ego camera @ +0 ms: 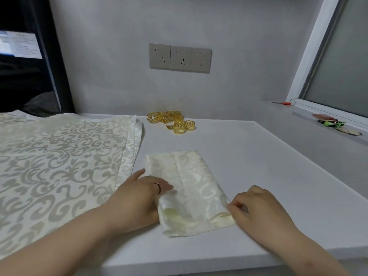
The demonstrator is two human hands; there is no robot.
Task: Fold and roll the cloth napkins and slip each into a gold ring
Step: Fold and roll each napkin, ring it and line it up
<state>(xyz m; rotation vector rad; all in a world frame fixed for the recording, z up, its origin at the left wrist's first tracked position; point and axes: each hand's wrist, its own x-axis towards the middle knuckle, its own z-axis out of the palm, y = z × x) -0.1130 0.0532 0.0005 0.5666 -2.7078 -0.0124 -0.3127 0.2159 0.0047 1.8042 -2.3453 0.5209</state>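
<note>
The folded napkin (187,188) near me is glossy cream with faint scrollwork, and I see the stack of napkins (59,166) on the left in ivory with grey-beige swirling scrolls. The rings (175,121) farther off are bright gold with a cut-out key pattern, on a plain white table (258,176).

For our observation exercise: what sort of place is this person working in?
Probably a room in a home: a plain white table stands against a wall with a row of sockets, beside a frosted window.
</note>
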